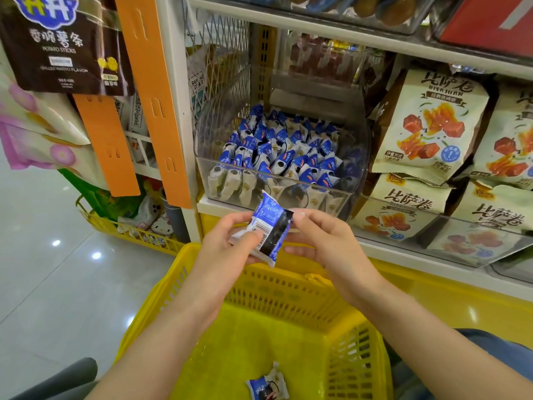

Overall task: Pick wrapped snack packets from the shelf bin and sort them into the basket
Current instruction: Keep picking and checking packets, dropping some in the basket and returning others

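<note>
Item held: one blue, white and black wrapped snack packet (266,230), barcode side up, above the far rim of the basket and just in front of the shelf bin. The left hand (227,241) grips its left half, thumb laid across the barcode. The right hand (323,241) pinches its right edge between thumb and fingers. Basket: one yellow slotted plastic basket (288,293) below the hands, holding one matching packet (266,385) on its floor near the nearer edge. Shelf bin: one clear plastic bin (340,197) on a white shelf (207,204), filled with many like packets (282,148), too many to count. To its right, several cream Biskjuan bags (429,119) stand behind a clear front. To the left hang two orange display strips (155,90) and one brown potato sticks bag (60,44). One yellow wire rack (129,230) sits low beside the shelf. Floor: pale glossy tile (43,284) with ceiling-light reflections.
</note>
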Demonstrator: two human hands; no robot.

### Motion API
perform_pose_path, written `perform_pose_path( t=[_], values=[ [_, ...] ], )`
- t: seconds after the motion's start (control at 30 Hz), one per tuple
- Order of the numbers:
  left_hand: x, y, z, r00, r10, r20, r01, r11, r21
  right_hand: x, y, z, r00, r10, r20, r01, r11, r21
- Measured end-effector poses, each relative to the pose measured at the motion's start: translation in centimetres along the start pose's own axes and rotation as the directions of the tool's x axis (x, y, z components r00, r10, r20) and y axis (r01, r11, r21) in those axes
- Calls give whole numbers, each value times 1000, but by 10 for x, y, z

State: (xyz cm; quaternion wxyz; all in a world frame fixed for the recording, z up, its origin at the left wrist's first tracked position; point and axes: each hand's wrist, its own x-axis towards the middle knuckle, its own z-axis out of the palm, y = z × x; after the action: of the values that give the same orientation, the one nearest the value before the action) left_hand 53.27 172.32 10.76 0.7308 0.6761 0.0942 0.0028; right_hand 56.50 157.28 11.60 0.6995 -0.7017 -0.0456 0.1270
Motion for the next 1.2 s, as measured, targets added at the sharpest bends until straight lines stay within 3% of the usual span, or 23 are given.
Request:
perform_pose_path(
  t=[0.1, 0.2, 0.27, 0.37, 0.53, 0.67, 0.7, 0.77, 0.83, 0.9, 1.0, 1.13, 1.2],
  values=[
    [0, -4, 1, 963, 261, -75, -215, 903, 372, -1, -2, 2, 1000, -2, -29, 3, 999, 47],
    [-5, -9, 4, 899, 438, -1, -357, 733, 579, -2, 2, 5, 997, -47, -66, 45, 998, -32],
    [-8, -14, 5, 891, 450, 58, -382, 677, 629, -4, 5, 9, 993, -95, -72, 85, 988, -131],
    [-8, -17, 4, 905, 423, 41, -353, 694, 627, -7, 10, 11, 970, -236, -62, 198, 909, -366],
    [-7, -16, 3, 918, 396, 31, -327, 710, 624, -11, 10, 10, 930, -367, -9, 317, 815, -486],
    [-8, -20, 3, 930, 359, 80, -328, 712, 621, -13, 11, 10, 831, -533, 161, 474, 526, -706],
    [-8, -21, 3, 931, 355, 85, -326, 703, 633, -13, 12, 10, 820, -542, 184, 488, 493, -720],
    [-7, -21, 4, 935, 347, 69, -309, 706, 638, -13, 14, 14, 867, -478, 140, 441, 607, -661],
    [-5, -20, 3, 930, 367, 29, -302, 714, 632, -13, 17, 18, 949, -300, 99, 307, 803, -511],
    [-3, -18, 2, 911, 413, -4, -314, 699, 643, -11, 20, 22, 984, -137, 110, 168, 916, -364],
    [-3, -16, 2, 908, 419, -10, -314, 695, 647, -8, 19, 22, 990, -106, 92, 127, 956, -265],
    [-6, -19, 2, 968, 247, 52, -217, 709, 670, -5, 17, 17, 990, -133, 52, 142, 940, -311],
    [-6, -18, 1, 965, 258, 54, -223, 691, 688, -4, 17, 16, 988, -136, 76, 154, 924, -350]
  ],
)
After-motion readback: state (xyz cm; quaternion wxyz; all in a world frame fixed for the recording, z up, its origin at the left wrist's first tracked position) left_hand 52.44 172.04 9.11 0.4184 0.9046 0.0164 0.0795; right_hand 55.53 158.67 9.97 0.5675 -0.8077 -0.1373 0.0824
